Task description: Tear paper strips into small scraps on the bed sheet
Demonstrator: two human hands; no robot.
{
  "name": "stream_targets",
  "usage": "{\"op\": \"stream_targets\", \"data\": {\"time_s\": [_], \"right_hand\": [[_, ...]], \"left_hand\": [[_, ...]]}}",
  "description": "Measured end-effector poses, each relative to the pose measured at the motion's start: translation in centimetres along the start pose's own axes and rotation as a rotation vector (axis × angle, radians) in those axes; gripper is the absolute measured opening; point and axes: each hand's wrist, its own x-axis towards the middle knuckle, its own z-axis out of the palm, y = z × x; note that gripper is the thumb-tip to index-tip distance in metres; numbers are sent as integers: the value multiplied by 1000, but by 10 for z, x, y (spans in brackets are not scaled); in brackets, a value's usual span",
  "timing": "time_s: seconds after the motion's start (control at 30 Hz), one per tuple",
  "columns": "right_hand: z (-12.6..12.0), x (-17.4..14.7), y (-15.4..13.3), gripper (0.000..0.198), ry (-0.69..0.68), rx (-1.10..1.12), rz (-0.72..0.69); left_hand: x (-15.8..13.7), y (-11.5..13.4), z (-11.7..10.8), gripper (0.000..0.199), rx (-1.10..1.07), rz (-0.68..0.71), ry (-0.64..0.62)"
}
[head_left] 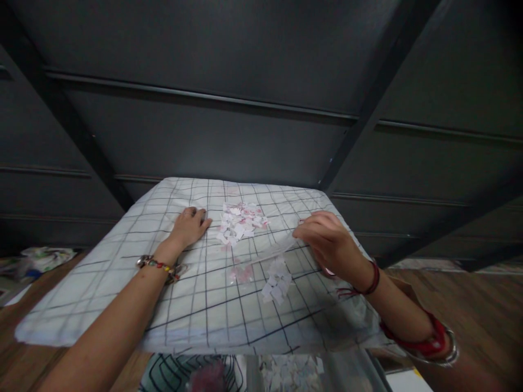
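My left hand [190, 225] lies flat on the checked tablecloth [196, 305], fingers apart, with nothing in it. To its right is a loose pile of small white and pink paper pieces [241, 222]. My right hand [327, 237] is raised over the right side of the table, its fingers pinched on the end of a clear plastic bag [272, 250] that stretches leftward. Nearer to me lie a small clear packet with pink bits [242, 273] and a smaller heap of white paper pieces [277, 286]. Something with a reddish edge shows partly beneath my right hand.
A dark panelled wall [229, 141] stands right behind the table. Below the near edge, a container with many pale pieces [290, 373] sits beside a patterned cloth [175, 373]. Bags and other items [44, 258] lie on the wooden floor [469, 305] at left.
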Motion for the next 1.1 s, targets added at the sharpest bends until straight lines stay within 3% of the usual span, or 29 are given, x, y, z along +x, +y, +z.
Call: {"op": "stream_targets", "data": {"time_s": [0.13, 0.37, 0.67, 0.8, 0.93, 1.1], "right_hand": [[-10, 10, -11, 29, -108, -174, -1], [-30, 7, -34, 27, -29, -164, -210], [-12, 13, -38, 26, -24, -125, -261], [-20, 16, -33, 33, 0, -185, -165], [-35, 17, -32, 30, -94, -277, -35], [-42, 24, -33, 29, -158, -418, -55]], "left_hand": [[0, -1, -1, 50, -20, 13, -11], [-1, 2, -5, 54, -28, 5, -58], [-5, 2, -6, 52, -27, 3, -31], [-6, 2, -6, 53, -25, -10, -39], [-7, 3, -8, 50, -23, -17, -32], [-12, 6, -14, 50, -19, -53, 4]]}}
